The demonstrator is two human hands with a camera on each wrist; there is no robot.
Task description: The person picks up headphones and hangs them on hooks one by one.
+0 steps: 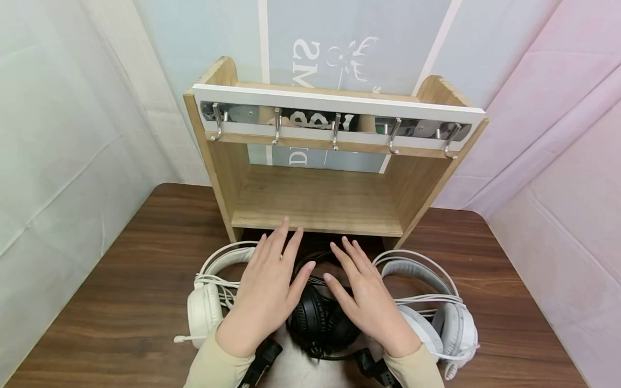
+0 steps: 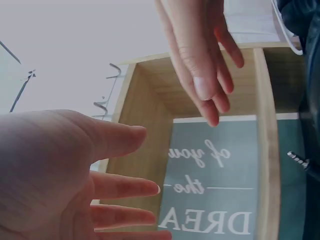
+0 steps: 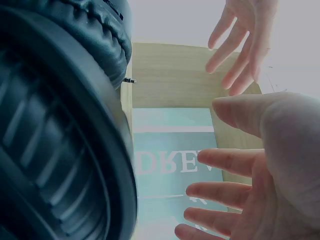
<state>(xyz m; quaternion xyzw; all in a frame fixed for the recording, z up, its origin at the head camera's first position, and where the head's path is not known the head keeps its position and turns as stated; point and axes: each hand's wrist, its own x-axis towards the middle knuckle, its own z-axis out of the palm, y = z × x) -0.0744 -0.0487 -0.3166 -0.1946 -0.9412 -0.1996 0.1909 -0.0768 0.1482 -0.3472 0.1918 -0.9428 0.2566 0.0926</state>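
Both hands hover with fingers spread and extended, holding nothing. My left hand [image 1: 269, 291] is between the white headset [image 1: 204, 312] and the black headphones [image 1: 310, 315]. On the other side, my right hand [image 1: 371, 302] is above the black headphones' right part and beside the white headset with grey pads [image 1: 461, 328]. The hands partly hide the black pair. A black ear cup [image 3: 75, 130] looms large in the right wrist view, left of the right hand [image 3: 280, 155]. A small metal plug [image 2: 298, 159] shows in the left wrist view.
Behind the headphones stands a wooden rack [image 1: 320, 199] with a white front rail [image 1: 339, 99] bearing several metal hooks [image 1: 336, 132]. It stands on a dark brown table [image 1: 131, 280]. Curtains [image 1: 63, 134] enclose the sides and back.
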